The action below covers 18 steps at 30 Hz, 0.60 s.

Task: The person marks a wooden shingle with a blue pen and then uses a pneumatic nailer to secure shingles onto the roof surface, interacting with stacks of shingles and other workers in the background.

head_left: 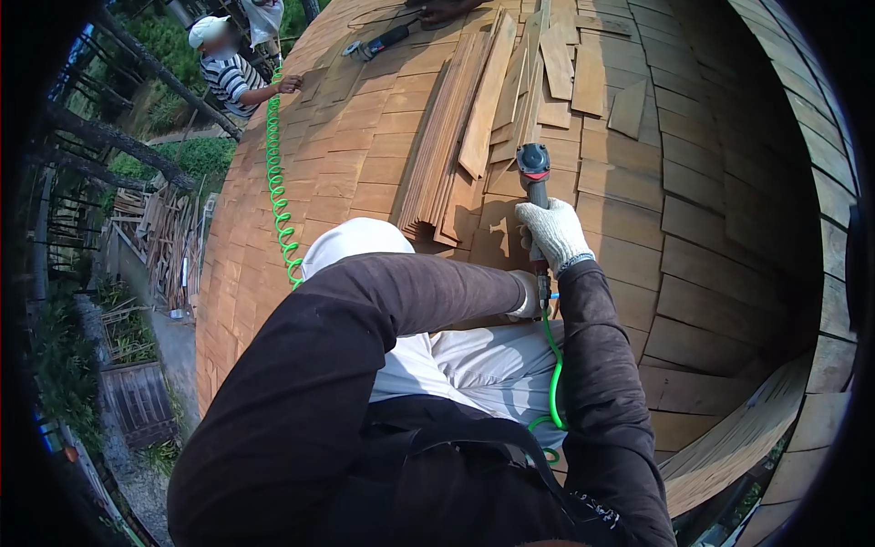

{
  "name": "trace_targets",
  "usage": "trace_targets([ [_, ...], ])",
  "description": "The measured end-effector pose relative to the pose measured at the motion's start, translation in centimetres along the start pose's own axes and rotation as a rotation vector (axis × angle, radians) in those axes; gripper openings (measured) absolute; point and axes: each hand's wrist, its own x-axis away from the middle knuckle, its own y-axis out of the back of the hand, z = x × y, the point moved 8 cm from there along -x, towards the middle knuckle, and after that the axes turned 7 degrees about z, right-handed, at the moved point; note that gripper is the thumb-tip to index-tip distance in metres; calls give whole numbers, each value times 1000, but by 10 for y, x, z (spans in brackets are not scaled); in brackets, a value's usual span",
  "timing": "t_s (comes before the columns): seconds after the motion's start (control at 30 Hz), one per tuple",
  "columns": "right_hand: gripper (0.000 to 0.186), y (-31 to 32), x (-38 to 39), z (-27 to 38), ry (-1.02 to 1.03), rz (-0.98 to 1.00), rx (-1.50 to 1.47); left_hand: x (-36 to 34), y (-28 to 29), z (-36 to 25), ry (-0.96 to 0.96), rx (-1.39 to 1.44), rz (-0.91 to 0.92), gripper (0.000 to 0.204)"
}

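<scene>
My right hand (554, 232), in a white knit glove, grips a dark pneumatic nail gun (534, 166) with a red band, held upright in view. My left hand (527, 296), also gloved, is low beside the tool's lower end and hose fitting (543, 290); its fingers are largely hidden. A green air hose (556, 374) runs down from the gun past my right forearm. My white-trousered legs (469, 360) rest on the shingled roof (620, 219). Beyond my hands lies a long stack of thin wooden shingles (437, 137).
Loose shingles (588, 77) are scattered ahead. A co-worker (232, 82) in a striped shirt is at the upper left edge, beside a coiled hose (273, 164). Another person's hand (437, 11) is near an angle grinder (374, 44). A drop with stacked boards (169, 255) lies beyond the left edge.
</scene>
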Motion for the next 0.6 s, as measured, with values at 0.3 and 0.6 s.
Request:
trace_targets([
  [0.3,27,12,-2,-3,42,-39,-38,8,1,-2,32,112,-15,36],
  [0.6,27,102,36,17,307,-272,-394,43,40,-14,175,269,-65,45],
])
